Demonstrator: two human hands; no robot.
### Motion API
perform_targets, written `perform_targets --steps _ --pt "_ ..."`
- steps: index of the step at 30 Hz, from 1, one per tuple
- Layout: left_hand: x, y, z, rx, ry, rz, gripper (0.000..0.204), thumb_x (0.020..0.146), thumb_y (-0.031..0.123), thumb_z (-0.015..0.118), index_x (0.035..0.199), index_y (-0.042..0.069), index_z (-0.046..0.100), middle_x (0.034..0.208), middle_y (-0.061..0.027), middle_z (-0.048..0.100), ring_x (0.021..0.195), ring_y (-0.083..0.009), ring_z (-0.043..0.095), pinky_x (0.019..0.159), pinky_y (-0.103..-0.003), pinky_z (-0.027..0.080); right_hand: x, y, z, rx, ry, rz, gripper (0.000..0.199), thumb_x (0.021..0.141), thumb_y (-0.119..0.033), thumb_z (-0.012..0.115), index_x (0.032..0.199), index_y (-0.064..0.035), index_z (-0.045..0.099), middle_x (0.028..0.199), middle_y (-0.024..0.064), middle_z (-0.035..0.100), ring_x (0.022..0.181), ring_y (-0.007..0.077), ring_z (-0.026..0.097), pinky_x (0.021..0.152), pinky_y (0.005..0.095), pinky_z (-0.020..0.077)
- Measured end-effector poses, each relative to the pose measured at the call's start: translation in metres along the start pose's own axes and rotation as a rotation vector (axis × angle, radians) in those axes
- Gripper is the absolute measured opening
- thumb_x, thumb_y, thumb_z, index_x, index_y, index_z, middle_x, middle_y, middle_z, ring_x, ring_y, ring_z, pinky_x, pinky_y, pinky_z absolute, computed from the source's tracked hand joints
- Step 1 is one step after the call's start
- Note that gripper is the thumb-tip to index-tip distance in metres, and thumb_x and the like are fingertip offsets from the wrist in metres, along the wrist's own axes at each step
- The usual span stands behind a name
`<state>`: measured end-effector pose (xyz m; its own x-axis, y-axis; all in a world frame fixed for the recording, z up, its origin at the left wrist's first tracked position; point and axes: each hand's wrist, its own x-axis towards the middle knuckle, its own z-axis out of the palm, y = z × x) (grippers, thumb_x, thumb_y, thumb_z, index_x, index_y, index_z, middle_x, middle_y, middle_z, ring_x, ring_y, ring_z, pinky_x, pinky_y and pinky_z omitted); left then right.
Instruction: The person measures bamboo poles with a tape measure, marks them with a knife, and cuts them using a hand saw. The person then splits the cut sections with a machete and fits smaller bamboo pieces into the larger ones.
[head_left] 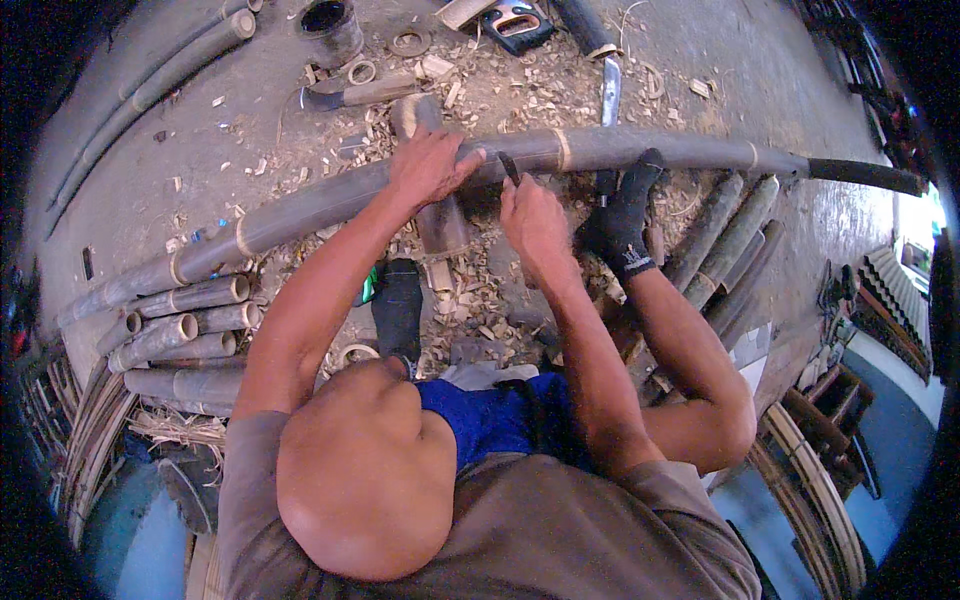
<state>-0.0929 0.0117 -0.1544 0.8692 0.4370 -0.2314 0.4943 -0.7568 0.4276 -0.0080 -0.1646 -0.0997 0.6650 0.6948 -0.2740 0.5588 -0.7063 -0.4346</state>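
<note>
Nearest the camera, the person squats with both knees bent, the left foot [399, 305] in a black sock planted on the shavings [480, 290] covering the floor. The right foot [625, 225], also in a black sock, is pushed up against the bamboo pole [320, 200].

The right hand [535, 218] is just short of the pole. Its fingers are clenched round a small knife [509, 166] whose dark blade points up onto the pole's near face. The wrist is straight and the forearm runs back between the knees. The left hand [430, 165] lies over the top of the pole beside the blade, fingers wrapped down and grasping it, arm nearly straight.

The pole runs across the floor from left to right and rests on a short log [435, 215] laid crosswise under it.

The cut probably goes best with short, shallow strokes directed away from the left hand. That hand and the right foot should pin the pole so it cannot roll on the log.

To the left lies a stack of cut bamboo tubes [190, 325], and to the right a bundle of poles [725, 240]. Beyond the pole are a large blade [609, 92] and a saw handle [515, 25].
</note>
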Motion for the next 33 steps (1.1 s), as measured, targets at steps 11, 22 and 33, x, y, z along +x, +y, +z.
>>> perform_targets --steps 11,22,33 --pt "0.004 0.021 -0.011 0.051 -0.059 -0.15 0.07 0.088 0.07 0.056 0.12 0.009 0.069 0.119 -0.0215 0.067 0.12 -0.0382 0.059 0.096 -0.051 0.051 0.001 0.011 0.003 0.028 0.002 -0.04 0.035 0.102 -0.028 0.05 0.093 0.0034 0.06 0.078 0.0309 0.066 0.075 0.0503 0.065 0.067 0.0583 0.0519" --pt "0.001 0.01 -0.013 0.094 -0.097 0.043 0.079 0.076 0.062 0.07 0.132 0.007 0.059 0.126 -0.0183 0.065 0.119 -0.0386 0.056 0.096 -0.052 0.05 0.001 0.007 0.0 0.041 -0.025 0.008 0.035 0.103 -0.029 0.05 0.094 0.0034 0.059 0.078 0.0314 0.066 0.076 0.052 0.065 0.069 0.0599 0.0516" --pt "-0.003 0.01 -0.004 0.078 -0.032 0.042 0.082 0.081 0.068 0.065 0.136 0.007 0.058 0.13 -0.0144 0.064 0.125 -0.034 0.054 0.099 -0.049 0.05 -0.002 0.013 0.006 -0.015 0.001 -0.014 0.034 0.1 -0.032 0.052 0.103 0.0013 0.061 0.079 0.0267 0.068 0.074 0.0469 0.068 0.068 0.0571 0.055"
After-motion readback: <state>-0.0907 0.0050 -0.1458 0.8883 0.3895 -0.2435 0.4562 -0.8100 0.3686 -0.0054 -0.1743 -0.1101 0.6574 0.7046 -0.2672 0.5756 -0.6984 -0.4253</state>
